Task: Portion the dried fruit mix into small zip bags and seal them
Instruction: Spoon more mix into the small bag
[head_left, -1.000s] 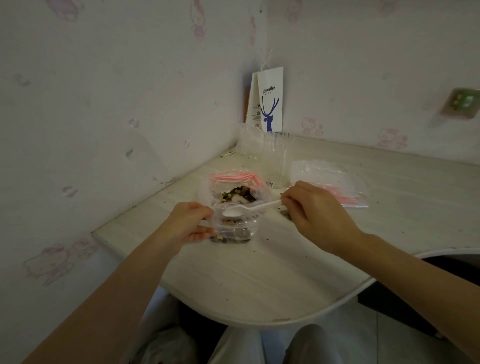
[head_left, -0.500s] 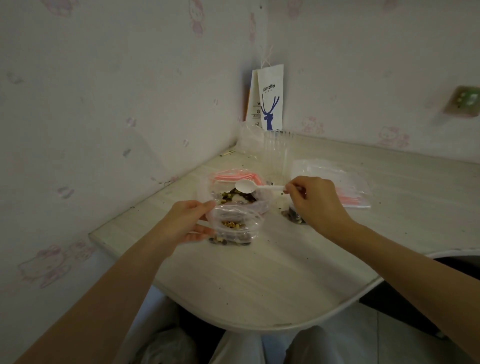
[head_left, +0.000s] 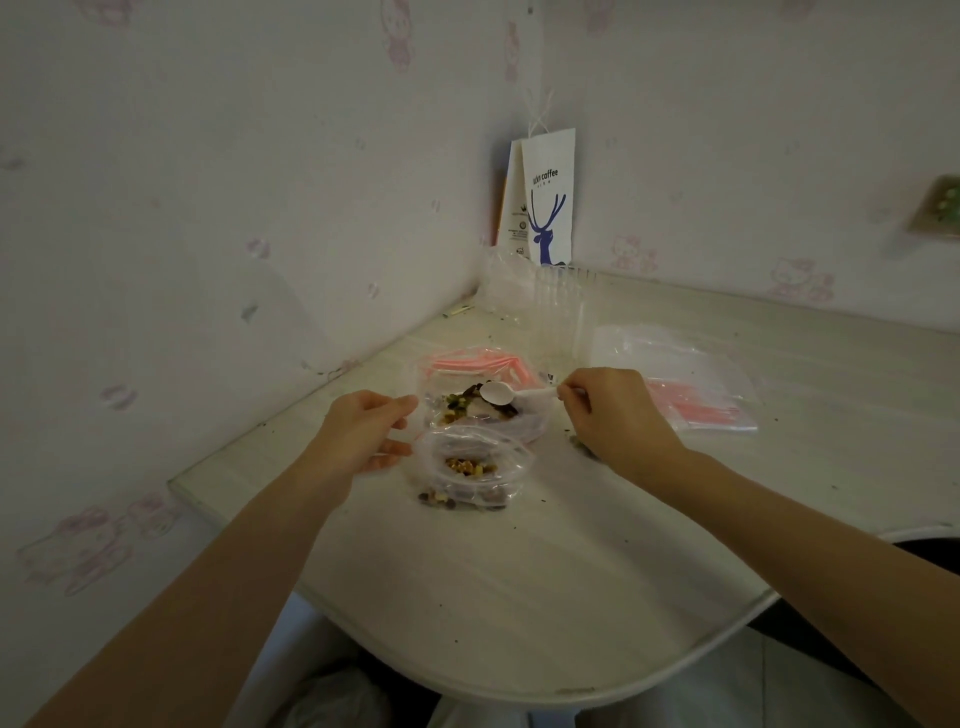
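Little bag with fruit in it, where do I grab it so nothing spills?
Pinch its top rim from the left, like the left hand does. The bag gapes upward, fruit sits low, and the spoon comes from the right.

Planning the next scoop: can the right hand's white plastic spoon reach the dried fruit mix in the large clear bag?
Probably yes: the right hand holds the white plastic spoon over the large clear bag's open mouth.
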